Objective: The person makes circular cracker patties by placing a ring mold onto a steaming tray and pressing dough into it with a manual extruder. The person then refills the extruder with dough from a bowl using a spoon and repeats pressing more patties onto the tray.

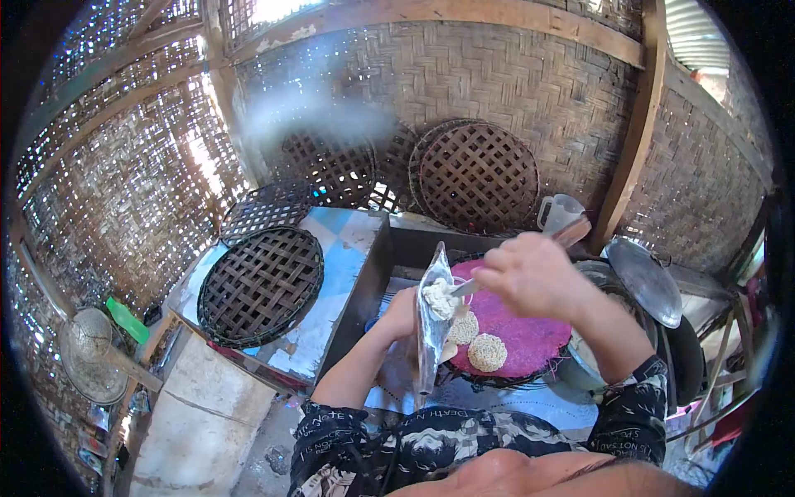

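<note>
My left hand [403, 314] is closed on the near side of a shiny metal piece [431, 348], which stands tilted nearly edge-on; its full shape and most of my fingers are hidden. A lump of white dough [439, 300] sits on it. In the fist of my right hand [523, 272] is a metal utensil [465, 288] whose tip touches the dough; its end is buried there, so I cannot tell its kind. Below lies a pink cloth [530, 327] over a round woven rack, bearing a lacy, noodle-like round cake [488, 353] and another cake [464, 328] partly behind the metal piece.
To the left, a round woven rack [261, 286] lies on a blue-and-white tabletop [352, 236]. More racks [479, 176] lean on the bamboo wall. At the right are a clear plastic jug [563, 212], a metal lid [644, 282] and a pot [584, 373]. A strainer [87, 334] hangs far left.
</note>
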`<state>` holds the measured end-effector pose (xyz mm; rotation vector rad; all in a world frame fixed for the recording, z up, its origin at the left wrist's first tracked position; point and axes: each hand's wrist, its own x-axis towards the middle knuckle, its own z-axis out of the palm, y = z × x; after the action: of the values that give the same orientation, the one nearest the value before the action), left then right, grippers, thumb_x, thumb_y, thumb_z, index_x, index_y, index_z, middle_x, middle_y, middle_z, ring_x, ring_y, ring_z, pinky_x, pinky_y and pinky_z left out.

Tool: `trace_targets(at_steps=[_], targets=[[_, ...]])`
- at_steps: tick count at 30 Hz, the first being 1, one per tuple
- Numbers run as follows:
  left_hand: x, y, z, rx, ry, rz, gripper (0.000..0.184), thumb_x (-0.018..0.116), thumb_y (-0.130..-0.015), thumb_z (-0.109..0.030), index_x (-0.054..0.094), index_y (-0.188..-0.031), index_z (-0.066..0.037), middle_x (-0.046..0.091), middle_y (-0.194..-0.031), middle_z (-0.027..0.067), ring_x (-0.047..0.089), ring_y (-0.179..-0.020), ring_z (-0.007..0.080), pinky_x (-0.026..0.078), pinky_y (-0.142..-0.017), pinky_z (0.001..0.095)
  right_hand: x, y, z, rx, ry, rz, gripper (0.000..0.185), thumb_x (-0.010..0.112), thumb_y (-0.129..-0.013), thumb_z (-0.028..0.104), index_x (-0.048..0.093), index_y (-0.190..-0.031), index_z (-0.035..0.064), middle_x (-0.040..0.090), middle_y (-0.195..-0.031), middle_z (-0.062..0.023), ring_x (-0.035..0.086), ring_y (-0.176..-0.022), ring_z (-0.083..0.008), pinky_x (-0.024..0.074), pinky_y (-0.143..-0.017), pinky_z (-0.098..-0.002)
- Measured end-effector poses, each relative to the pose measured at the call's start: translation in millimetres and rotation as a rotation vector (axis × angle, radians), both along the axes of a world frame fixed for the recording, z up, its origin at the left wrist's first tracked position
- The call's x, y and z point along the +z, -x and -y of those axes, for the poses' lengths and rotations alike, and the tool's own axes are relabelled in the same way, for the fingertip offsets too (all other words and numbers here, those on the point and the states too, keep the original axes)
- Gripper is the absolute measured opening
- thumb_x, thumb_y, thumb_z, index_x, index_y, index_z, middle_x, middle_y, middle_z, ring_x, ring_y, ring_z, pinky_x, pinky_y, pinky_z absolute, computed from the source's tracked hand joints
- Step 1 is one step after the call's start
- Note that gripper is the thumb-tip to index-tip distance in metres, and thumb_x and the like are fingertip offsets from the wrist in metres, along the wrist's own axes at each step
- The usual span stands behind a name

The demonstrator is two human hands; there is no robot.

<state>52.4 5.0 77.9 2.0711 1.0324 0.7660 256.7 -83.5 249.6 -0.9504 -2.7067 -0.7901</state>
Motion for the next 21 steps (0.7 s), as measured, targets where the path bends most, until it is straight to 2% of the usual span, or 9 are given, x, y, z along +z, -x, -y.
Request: trace_targets(at_steps=[3, 6, 7, 9, 12, 13, 16, 17, 21], targets=[[-1, -2, -2, -0.005, 0.023, -0.001, 0.036, 0.062, -0.071, -0.028, 0.062, -0.099, -0.005, 0.063, -0.094, 0.0186, 0.06, -0.089, 0.0333, 0.046, -0.076, 0.0373, -17, 14, 4, 0.011, -0.065, 0.121, 0.02, 0.06, -0.07, 0.026, 0.059, -0.087, 0.0165, 0.051, -0.07, 0.0004, 0.055, -0.067, -0.0175, 0.0424, -0.06, -0.0319], [8, 4, -2, -0.033, -0.032, 0.013, 0.038, 0.066, -0.07, -0.027, 0.062, -0.101, -0.006, 0.063, -0.097, 0.0173, 0.06, -0.092, 0.0302, 0.046, -0.078, 0.0359, -12, -4, -3, 0.019, -0.113, 0.02, 0.023, 0.062, -0.069, 0.027, 0.059, -0.089, 0.0175, 0.051, -0.071, 0.0008, 0.055, -0.067, -0.0173, 0.0423, -0.058, -0.0314], [8, 9, -5, -0.042, -0.027, 0.048, 0.038, 0.066, -0.07, -0.025, 0.062, -0.102, -0.005, 0.063, -0.099, 0.016, 0.06, -0.092, 0.028, 0.046, -0.079, 0.0351, 3, -11, 2, -0.047, -0.013, -0.039, 0.01, 0.057, -0.072, 0.023, 0.056, -0.076, 0.0141, 0.052, -0.069, -0.0014, 0.058, -0.07, -0.0196, 0.0453, -0.062, -0.0338], [8, 16, -13, -0.058, -0.016, 0.138, 0.037, 0.067, -0.072, -0.02, 0.061, -0.105, -0.004, 0.063, -0.102, 0.0133, 0.061, -0.093, 0.0237, 0.046, -0.081, 0.0334, 14, -29, 5, -0.008, -0.056, -0.23, 0.013, 0.065, -0.067, 0.022, 0.061, -0.077, 0.0149, 0.051, -0.063, -0.0019, 0.058, -0.063, -0.02, 0.0451, -0.056, -0.0342], [12, 21, -16, -0.11, 0.327, 0.446, 0.03, 0.06, -0.079, -0.013, 0.057, -0.108, -0.005, 0.062, -0.099, 0.0067, 0.06, -0.088, 0.0193, 0.051, -0.073, 0.0363, 11, -45, 1, -0.075, -0.045, -0.471, 0.016, 0.07, -0.063, 0.02, 0.063, -0.077, 0.0131, 0.054, -0.063, -0.0029, 0.058, -0.061, -0.0206, 0.0457, -0.054, -0.0331], [15, 20, -17, -0.209, 0.269, 0.514, 0.032, 0.055, -0.084, -0.017, 0.052, -0.113, -0.005, 0.061, -0.1, 0.0084, 0.061, -0.087, 0.0228, 0.054, -0.069, 0.0383, 7, -49, -3, -0.11, -0.048, -0.556, 0.017, 0.07, -0.063, 0.019, 0.064, -0.076, 0.0123, 0.056, -0.064, -0.0031, 0.058, -0.061, -0.0207, 0.046, -0.054, -0.0327], [34, 21, -4, -0.162, 0.635, 0.729, 0.036, 0.054, -0.085, -0.022, 0.05, -0.115, -0.003, 0.06, -0.101, 0.0122, 0.062, -0.084, 0.0234, 0.054, -0.067, 0.0364, -14, -61, -17, -0.15, -0.026, -0.538, 0.021, 0.072, -0.062, 0.019, 0.064, -0.079, 0.0112, 0.058, -0.067, -0.0035, 0.059, -0.062, -0.0214, 0.0467, -0.054, -0.032], [30, 24, -9, -0.236, 0.62, 0.767, 0.028, 0.049, -0.086, -0.008, 0.054, -0.113, 0.0, 0.06, -0.104, 0.0074, 0.059, -0.09, 0.0144, 0.048, -0.08, 0.0295, -21, -63, -18, -0.139, 0.042, -0.548, 0.02, 0.073, -0.062, 0.019, 0.064, -0.079, 0.0104, 0.058, -0.067, -0.0038, 0.059, -0.062, -0.0214, 0.0464, -0.053, -0.0322], [33, 34, -12, -0.218, 0.785, 0.904, 0.024, 0.055, -0.082, -0.009, 0.057, -0.106, -0.002, 0.061, -0.098, 0.0066, 0.059, -0.086, 0.0136, 0.049, -0.076, 0.0295, -27, -63, -11, -0.076, 0.138, -0.556, 0.019, 0.073, -0.062, 0.016, 0.064, -0.077, 0.0089, 0.06, -0.069, -0.005, 0.059, -0.062, -0.0215, 0.046, -0.053, -0.0318]])
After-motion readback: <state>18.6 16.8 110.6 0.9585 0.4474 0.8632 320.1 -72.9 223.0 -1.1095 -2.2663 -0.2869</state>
